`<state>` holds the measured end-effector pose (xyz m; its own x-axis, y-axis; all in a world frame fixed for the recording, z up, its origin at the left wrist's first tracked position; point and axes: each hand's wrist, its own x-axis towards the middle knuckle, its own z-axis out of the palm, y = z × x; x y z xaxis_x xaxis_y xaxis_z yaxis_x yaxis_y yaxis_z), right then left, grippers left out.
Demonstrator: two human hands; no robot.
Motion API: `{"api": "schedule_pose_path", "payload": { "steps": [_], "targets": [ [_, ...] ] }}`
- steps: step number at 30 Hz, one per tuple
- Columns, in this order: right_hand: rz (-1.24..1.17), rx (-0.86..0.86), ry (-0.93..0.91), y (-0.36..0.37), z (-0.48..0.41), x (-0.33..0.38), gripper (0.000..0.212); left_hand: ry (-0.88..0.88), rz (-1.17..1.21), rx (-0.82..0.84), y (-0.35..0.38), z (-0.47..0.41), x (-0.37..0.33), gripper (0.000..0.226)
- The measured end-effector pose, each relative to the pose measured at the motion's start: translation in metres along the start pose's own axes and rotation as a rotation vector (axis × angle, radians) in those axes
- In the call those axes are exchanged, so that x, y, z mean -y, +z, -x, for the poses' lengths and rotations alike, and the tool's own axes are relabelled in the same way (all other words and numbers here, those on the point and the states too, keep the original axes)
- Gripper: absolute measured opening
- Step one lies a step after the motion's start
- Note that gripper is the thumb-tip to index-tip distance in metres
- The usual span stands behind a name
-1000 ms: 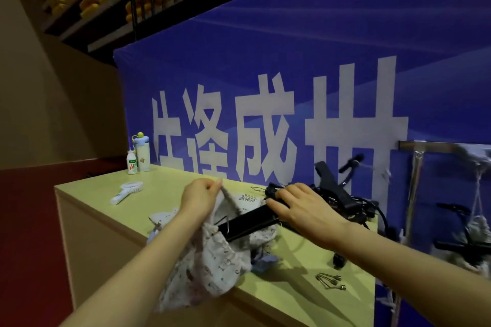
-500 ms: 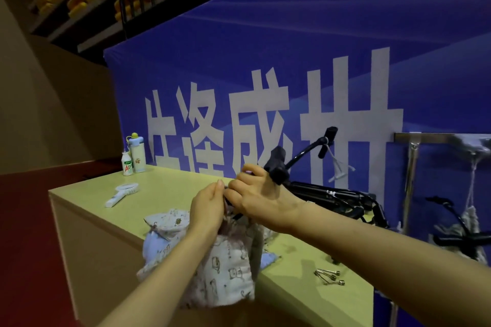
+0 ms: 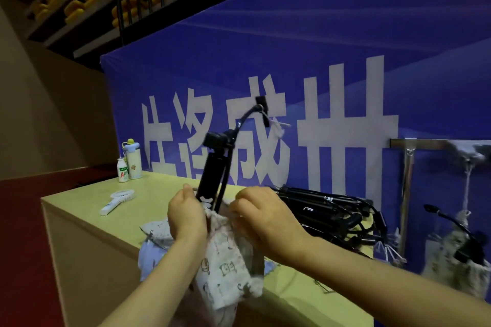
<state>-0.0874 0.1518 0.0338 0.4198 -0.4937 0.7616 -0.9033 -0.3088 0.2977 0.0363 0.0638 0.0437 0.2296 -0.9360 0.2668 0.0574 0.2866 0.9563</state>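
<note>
A white printed drawstring pouch (image 3: 228, 271) hangs upright over the front of the yellow-green table (image 3: 87, 199). A black clip stand with a bent gooseneck (image 3: 216, 164) sticks up out of the pouch's mouth. My left hand (image 3: 186, 216) grips the left side of the pouch's gathered mouth. My right hand (image 3: 261, 216) pinches the right side of the mouth. The stand's lower end is hidden inside the pouch.
More printed pouches (image 3: 155, 231) lie on the table behind my left hand. A pile of black stands (image 3: 326, 210) lies at the right. A white hand fan (image 3: 118, 200), two small bottles (image 3: 128, 164), metal clips (image 3: 325, 288) and a rack with a hung pouch (image 3: 457, 260) are nearby.
The black stand has swung from lying flat to standing upright in the pouch. My right hand left the stand and came to the pouch's mouth. The pouch now hangs lower.
</note>
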Motion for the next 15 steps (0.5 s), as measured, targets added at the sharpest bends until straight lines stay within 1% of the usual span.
{"api": "schedule_pose_path", "payload": {
  "steps": [2, 3, 4, 5, 6, 7, 8, 9, 10, 13, 15],
  "targets": [
    [-0.111, 0.170, 0.256, -0.001, 0.008, 0.002, 0.050, -0.020, 0.075, -0.030, -0.004, -0.002, -0.003, 0.046],
    [-0.161, 0.304, 0.373, 0.000, 0.010, 0.003, 0.060, -0.045, 0.083, -0.020, -0.005, -0.001, -0.005, 0.046],
    [-0.196, 0.387, 0.452, 0.003, 0.009, 0.003, 0.061, -0.053, 0.096, -0.018, -0.005, -0.001, -0.005, 0.045],
    [-0.239, 0.393, 0.479, 0.005, 0.006, 0.005, 0.053, -0.087, 0.118, -0.006, -0.007, 0.000, -0.004, 0.044],
    [-0.292, 0.342, 0.474, 0.005, 0.002, 0.009, 0.039, -0.131, 0.150, 0.005, -0.008, 0.002, -0.006, 0.042],
    [-0.358, 0.256, 0.480, 0.006, 0.000, 0.011, 0.019, -0.193, 0.166, 0.024, -0.010, 0.003, -0.005, 0.039],
    [-0.445, 0.204, 0.506, 0.003, -0.002, 0.014, 0.009, -0.251, 0.183, 0.049, -0.012, 0.006, -0.006, 0.035],
    [-0.526, 0.174, 0.559, -0.001, -0.004, 0.017, 0.024, -0.305, 0.200, 0.072, -0.013, 0.008, -0.004, 0.033],
    [-0.607, 0.151, 0.620, -0.004, -0.005, 0.019, 0.032, -0.350, 0.231, 0.094, -0.014, 0.011, -0.003, 0.032],
    [-0.842, 0.062, 0.771, -0.022, -0.005, 0.027, 0.035, -0.479, 0.339, 0.200, -0.011, 0.027, -0.009, 0.031],
    [-0.976, 0.000, 0.834, -0.033, -0.002, 0.032, 0.042, -0.511, 0.382, 0.274, -0.010, 0.052, -0.018, 0.031]
  ]
}}
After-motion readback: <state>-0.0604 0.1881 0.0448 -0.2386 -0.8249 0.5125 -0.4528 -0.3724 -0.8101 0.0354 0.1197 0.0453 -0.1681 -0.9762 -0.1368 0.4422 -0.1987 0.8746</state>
